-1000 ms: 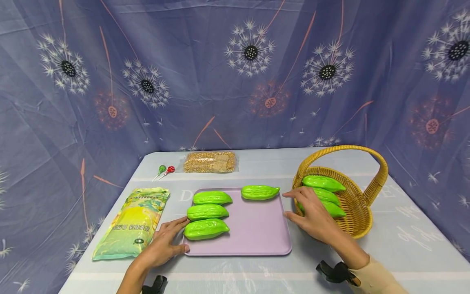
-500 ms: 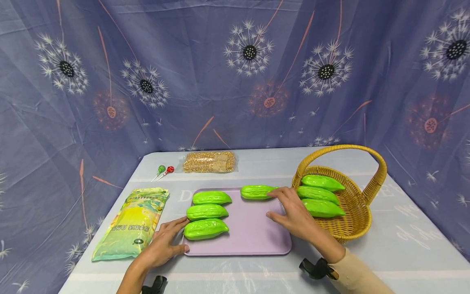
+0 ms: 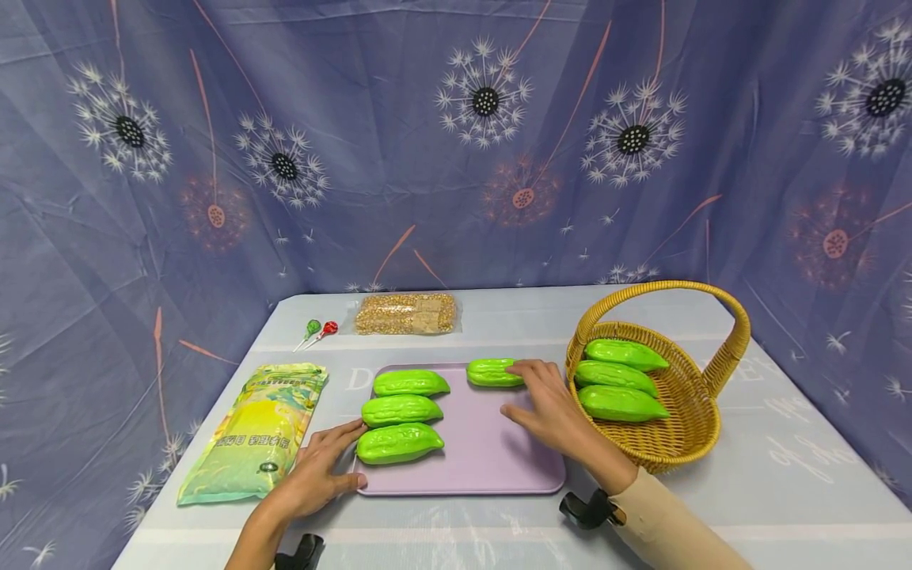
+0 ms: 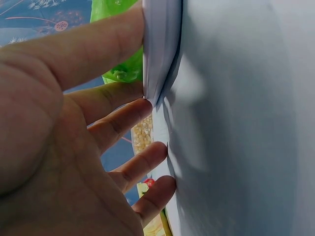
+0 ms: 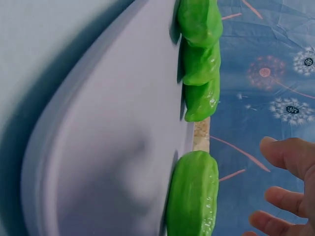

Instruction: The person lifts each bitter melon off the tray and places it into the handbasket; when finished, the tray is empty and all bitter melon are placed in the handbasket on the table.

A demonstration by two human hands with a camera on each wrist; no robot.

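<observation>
green gourd (image 3: 492, 372) (bumpy) on tray (image 3: 492, 467)

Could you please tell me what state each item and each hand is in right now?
left hand: fingers straight, touching the tray's edge.
right hand: open, over the far gourd.
far gourd: lying on the tray.
tray: flat, four gourds on it.
basket: upright, three gourds inside.

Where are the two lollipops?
In the head view, the lollipops lie at the table's far left, just left of the pack of grains and behind the yellow-green bag.
</observation>
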